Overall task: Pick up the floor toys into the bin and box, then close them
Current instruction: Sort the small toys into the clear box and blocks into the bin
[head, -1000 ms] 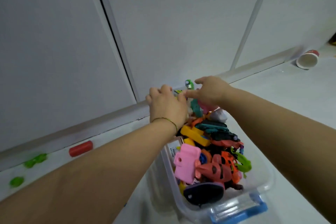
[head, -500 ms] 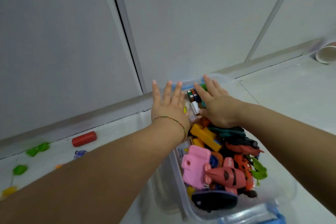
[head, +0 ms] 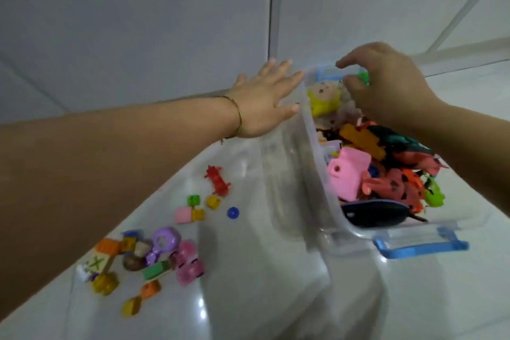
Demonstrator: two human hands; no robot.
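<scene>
A clear plastic bin (head: pixel 311 130) with blue handles stands on the floor, heaped with toys: a yellow-haired doll (head: pixel 323 96), a pink toy (head: pixel 347 176), orange and red figures. My right hand (head: pixel 386 85) hovers over the bin's far end, fingers curled, with index and thumb either side of the far blue handle (head: pixel 325 73). My left hand (head: pixel 265 99) is stretched flat, fingers straight, just left of the bin's far corner, holding nothing. Loose toys lie on the floor to the left: a red figure (head: pixel 218 181), small blocks (head: pixel 193 210), a purple toy (head: pixel 162 243).
A near blue handle (head: pixel 419 246) faces me. A clear plastic shape (head: pixel 276 201), blurred, stands against the bin's left side. A white wall with a vertical seam (head: pixel 271 8) rises right behind the bin. Glossy white floor (head: pixel 276 298) lies in front.
Both hands have lifted off the toy pile. My left hand moved out to the left of the bin, my right hand to the far handle. The view swung down and left, showing more floor toys.
</scene>
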